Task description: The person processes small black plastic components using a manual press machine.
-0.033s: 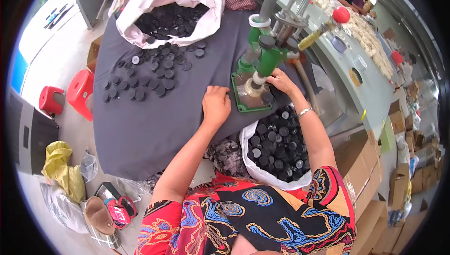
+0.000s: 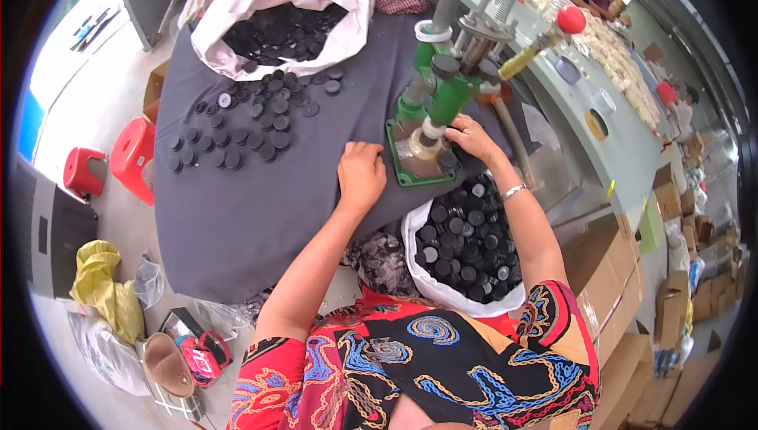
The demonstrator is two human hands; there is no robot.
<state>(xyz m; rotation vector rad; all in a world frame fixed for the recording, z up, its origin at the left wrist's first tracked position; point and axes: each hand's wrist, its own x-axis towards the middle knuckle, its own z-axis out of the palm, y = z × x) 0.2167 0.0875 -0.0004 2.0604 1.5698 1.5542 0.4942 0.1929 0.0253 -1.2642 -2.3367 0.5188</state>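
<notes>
View from above of a person seated at a surface (image 2: 237,225) draped in grey cloth. The left hand (image 2: 361,175) rests flat on the cloth, fingers loosely together, holding nothing, just left of the green press (image 2: 430,106). The right hand (image 2: 472,136) reaches to the base of the press, fingertips pinched around a small black cap (image 2: 447,158) at its round die. A white bag of black caps (image 2: 466,240) sits below the right forearm. Loose caps (image 2: 245,126) lie spread on the cloth, spilling from a second white bag (image 2: 280,15) at the far edge.
</notes>
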